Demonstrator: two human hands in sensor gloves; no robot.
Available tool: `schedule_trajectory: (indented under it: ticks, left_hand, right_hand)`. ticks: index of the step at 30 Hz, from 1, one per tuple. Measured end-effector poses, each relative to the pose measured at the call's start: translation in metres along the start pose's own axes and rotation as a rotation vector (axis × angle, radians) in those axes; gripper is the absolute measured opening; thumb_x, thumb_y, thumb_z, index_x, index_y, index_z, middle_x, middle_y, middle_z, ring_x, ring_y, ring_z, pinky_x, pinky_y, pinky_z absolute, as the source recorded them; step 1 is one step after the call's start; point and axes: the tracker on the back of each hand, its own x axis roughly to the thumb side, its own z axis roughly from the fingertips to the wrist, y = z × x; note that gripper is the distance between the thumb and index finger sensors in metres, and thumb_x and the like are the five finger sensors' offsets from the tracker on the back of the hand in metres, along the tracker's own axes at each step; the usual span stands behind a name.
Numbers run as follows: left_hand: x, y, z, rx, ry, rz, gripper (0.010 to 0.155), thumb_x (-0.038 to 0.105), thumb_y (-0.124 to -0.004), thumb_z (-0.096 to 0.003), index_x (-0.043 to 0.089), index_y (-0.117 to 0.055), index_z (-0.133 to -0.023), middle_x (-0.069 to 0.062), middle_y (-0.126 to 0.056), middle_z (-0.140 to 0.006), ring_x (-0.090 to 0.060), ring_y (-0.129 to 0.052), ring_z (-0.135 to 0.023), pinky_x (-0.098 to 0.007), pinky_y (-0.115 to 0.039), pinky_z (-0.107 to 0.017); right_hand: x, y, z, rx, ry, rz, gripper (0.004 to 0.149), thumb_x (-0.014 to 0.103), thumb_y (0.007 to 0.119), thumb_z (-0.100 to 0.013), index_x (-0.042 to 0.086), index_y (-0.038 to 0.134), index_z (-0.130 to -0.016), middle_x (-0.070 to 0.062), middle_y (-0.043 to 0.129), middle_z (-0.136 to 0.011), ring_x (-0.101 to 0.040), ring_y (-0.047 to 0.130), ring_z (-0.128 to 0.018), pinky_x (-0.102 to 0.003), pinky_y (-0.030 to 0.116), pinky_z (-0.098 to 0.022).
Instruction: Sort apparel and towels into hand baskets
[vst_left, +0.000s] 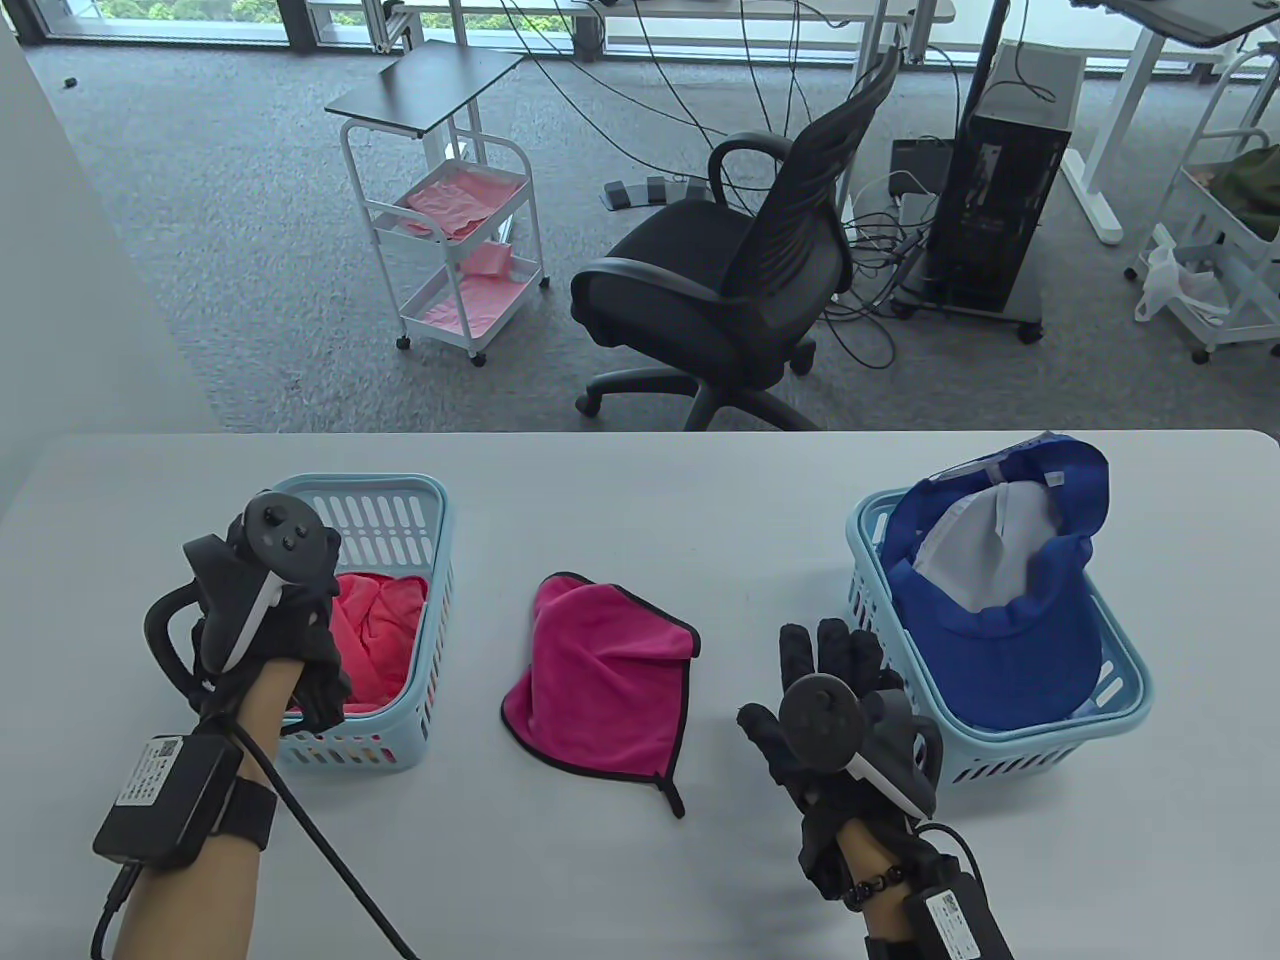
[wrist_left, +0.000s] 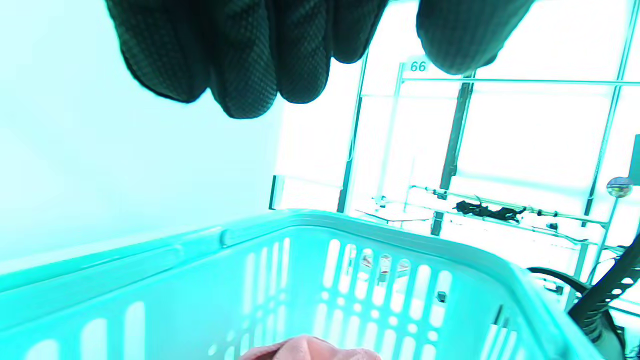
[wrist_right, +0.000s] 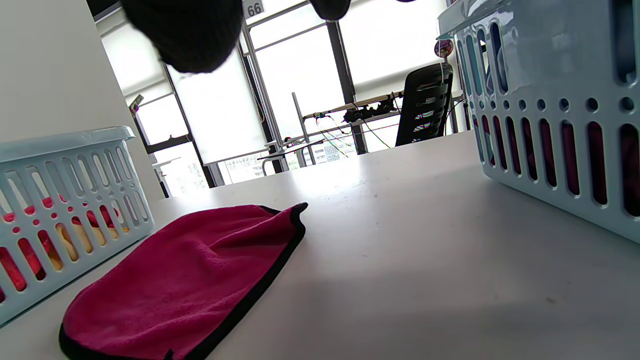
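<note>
A magenta towel (vst_left: 605, 680) with black trim lies crumpled on the white table between two light blue baskets; it also shows in the right wrist view (wrist_right: 185, 280). The left basket (vst_left: 400, 495) holds a pink-red towel (vst_left: 375, 630). The right basket (vst_left: 1120, 690) holds a blue cap (vst_left: 1010, 600). My left hand (vst_left: 315, 670) hangs over the left basket's near left corner, fingers curled downward, holding nothing that I can see. My right hand (vst_left: 830, 670) is flat and open, fingers spread, empty, just left of the right basket.
A black office chair (vst_left: 740, 270) stands beyond the table's far edge. A white cart (vst_left: 460, 220) with pink cloths is further back on the carpet. A computer tower (vst_left: 1000, 200) is at the back right.
</note>
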Motion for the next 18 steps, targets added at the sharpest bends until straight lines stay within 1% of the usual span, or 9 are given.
schedule_trajectory:
  ticks: [2,5,8,10,13,14,16,18]
  left_hand:
    - [0.007,0.003,0.004,-0.008,-0.033,0.020,0.073,0.054,-0.068,-0.0573,0.013,-0.048,-0.114,-0.019,-0.067,-0.113,-0.045,-0.084,-0.099,-0.059,-0.075,-0.070]
    - [0.022,0.006,0.011,-0.047,-0.093,0.057,0.079,0.055,-0.067,-0.0574,0.010,-0.040,-0.116,-0.024,-0.059,-0.116,-0.050,-0.076,-0.102,-0.063,-0.070,-0.072]
    - [0.048,0.006,0.025,-0.066,-0.200,0.074,0.084,0.057,-0.066,-0.0577,0.008,-0.032,-0.118,-0.029,-0.050,-0.118,-0.056,-0.066,-0.105,-0.066,-0.064,-0.073]
    - [0.068,0.002,0.034,-0.080,-0.278,0.062,0.087,0.058,-0.065,-0.0575,0.007,-0.028,-0.118,-0.032,-0.044,-0.119,-0.059,-0.061,-0.105,-0.068,-0.060,-0.074]
    - [0.103,-0.014,0.052,-0.106,-0.393,0.042,0.091,0.059,-0.065,-0.0573,0.006,-0.023,-0.118,-0.036,-0.038,-0.119,-0.063,-0.055,-0.105,-0.070,-0.057,-0.074]
    - [0.111,-0.019,0.057,-0.116,-0.407,0.035,0.092,0.060,-0.065,-0.0573,0.005,-0.022,-0.118,-0.037,-0.036,-0.118,-0.064,-0.054,-0.105,-0.070,-0.056,-0.073]
    - [0.129,-0.033,0.066,-0.154,-0.460,0.015,0.094,0.061,-0.064,-0.0571,0.005,-0.019,-0.118,-0.039,-0.033,-0.118,-0.067,-0.052,-0.104,-0.072,-0.055,-0.073]
    - [0.146,-0.052,0.075,-0.203,-0.501,-0.013,0.096,0.062,-0.064,-0.0568,0.004,-0.017,-0.117,-0.040,-0.030,-0.118,-0.068,-0.050,-0.104,-0.073,-0.054,-0.073]
  right_hand:
    - [0.000,0.000,0.000,0.003,0.000,0.002,0.084,0.047,0.073,-0.055,0.002,0.032,-0.113,-0.037,0.019,-0.111,-0.066,0.022,-0.097,-0.080,0.031,-0.066]
    - [0.001,0.000,0.000,0.003,-0.002,0.002,0.084,0.047,0.073,-0.055,0.002,0.032,-0.113,-0.037,0.019,-0.111,-0.066,0.021,-0.097,-0.080,0.031,-0.066]
    - [0.002,0.000,0.000,0.006,-0.009,-0.005,0.084,0.047,0.072,-0.055,0.002,0.032,-0.113,-0.037,0.018,-0.111,-0.066,0.021,-0.097,-0.080,0.031,-0.066]
    - [0.004,0.000,0.001,0.005,-0.012,-0.003,0.084,0.047,0.072,-0.055,0.002,0.031,-0.113,-0.037,0.018,-0.111,-0.066,0.021,-0.097,-0.080,0.031,-0.066]
    - [0.005,-0.002,0.002,-0.004,-0.011,-0.021,0.084,0.047,0.072,-0.055,0.002,0.031,-0.113,-0.037,0.018,-0.111,-0.066,0.021,-0.097,-0.080,0.031,-0.066]
    - [0.005,-0.003,0.002,-0.010,-0.008,-0.025,0.084,0.047,0.072,-0.055,0.002,0.031,-0.113,-0.037,0.018,-0.111,-0.066,0.021,-0.097,-0.080,0.031,-0.066]
    - [0.004,-0.004,0.002,-0.015,0.003,-0.026,0.085,0.047,0.072,-0.055,0.002,0.031,-0.113,-0.037,0.018,-0.111,-0.066,0.021,-0.097,-0.080,0.031,-0.066]
    - [0.003,-0.005,0.003,-0.018,0.014,-0.043,0.084,0.047,0.072,-0.055,0.002,0.031,-0.113,-0.037,0.018,-0.111,-0.066,0.021,-0.097,-0.080,0.031,-0.066]
